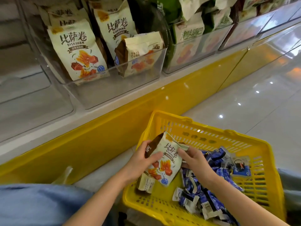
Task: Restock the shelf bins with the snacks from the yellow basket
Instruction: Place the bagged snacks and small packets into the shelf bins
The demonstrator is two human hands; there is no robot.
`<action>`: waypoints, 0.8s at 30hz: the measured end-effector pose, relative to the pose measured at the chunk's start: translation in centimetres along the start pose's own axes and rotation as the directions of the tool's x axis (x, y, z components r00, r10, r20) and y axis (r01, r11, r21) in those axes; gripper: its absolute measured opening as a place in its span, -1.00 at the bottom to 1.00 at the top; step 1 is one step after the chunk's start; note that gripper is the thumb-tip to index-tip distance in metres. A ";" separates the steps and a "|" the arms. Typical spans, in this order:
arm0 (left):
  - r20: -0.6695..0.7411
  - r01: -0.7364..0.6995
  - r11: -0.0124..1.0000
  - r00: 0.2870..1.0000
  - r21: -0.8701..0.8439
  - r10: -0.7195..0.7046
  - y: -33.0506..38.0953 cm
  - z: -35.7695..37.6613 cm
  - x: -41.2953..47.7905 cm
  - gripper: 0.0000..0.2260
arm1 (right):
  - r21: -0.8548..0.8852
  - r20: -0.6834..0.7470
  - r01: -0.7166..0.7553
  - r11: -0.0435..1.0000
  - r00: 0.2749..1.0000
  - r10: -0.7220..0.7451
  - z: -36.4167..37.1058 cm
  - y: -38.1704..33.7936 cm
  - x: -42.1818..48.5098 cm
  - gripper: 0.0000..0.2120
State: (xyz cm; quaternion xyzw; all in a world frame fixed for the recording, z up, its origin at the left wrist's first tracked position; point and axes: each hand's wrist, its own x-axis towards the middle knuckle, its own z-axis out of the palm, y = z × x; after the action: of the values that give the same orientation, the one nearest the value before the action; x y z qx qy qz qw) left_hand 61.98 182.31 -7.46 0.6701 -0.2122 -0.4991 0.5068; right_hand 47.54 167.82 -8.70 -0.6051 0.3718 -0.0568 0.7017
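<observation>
snack bag (pixel 164 162) upright, tilted, top toward shelf

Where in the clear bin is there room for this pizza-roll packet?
Bare strip inside the clear bin's front wall, ahead of its three packets, should take the held packet. The back is crowded; the green-packet bin beside it is packed.

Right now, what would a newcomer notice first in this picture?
The yellow basket at lower right, strewn with blue packets. Over its left end, the left hand and right hand hold a cream bag. Matching bags stand in the clear bin, upper left.
</observation>
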 end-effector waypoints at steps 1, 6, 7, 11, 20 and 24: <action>0.054 0.043 0.998 0.998 -0.036 -0.041 0.3 -0.4 0.0 -0.42 | 0.060 0.000 -0.019 0.998 1.000 0.019 0.6 -0.1 0.0 -0.80; 0.051 0.045 0.998 0.998 0.038 -0.047 1.3 -2.7 0.0 -0.51 | 0.149 -0.005 -0.044 0.988 0.999 0.046 2.4 0.3 1.1 -0.80; 0.029 0.028 0.999 0.999 0.036 -0.029 1.3 -2.9 0.0 -0.56 | 0.143 0.006 -0.039 0.989 0.999 0.039 2.4 0.5 1.3 -0.79; -0.094 -0.028 0.999 0.995 0.024 0.030 1.1 -3.0 0.5 -0.60 | -0.095 -0.117 0.060 0.994 0.991 -0.071 0.3 1.8 3.2 -0.78; -0.280 -0.111 0.994 0.955 -0.025 0.099 1.5 -3.1 1.2 -0.61 | -0.304 -0.267 -0.345 0.888 0.926 0.268 -5.4 11.2 8.1 -0.65; -0.283 -0.104 0.994 0.954 -0.022 0.093 1.5 -2.7 1.4 -0.62 | -0.148 -0.277 -0.384 0.912 0.901 0.334 -4.1 12.1 9.2 -0.57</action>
State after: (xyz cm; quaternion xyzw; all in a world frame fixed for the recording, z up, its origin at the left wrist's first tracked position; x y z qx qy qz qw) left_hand 65.32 181.85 -6.77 0.7137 -0.1619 -0.3764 0.5682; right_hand 47.26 162.76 -23.64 -0.5809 0.5652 0.0370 0.5846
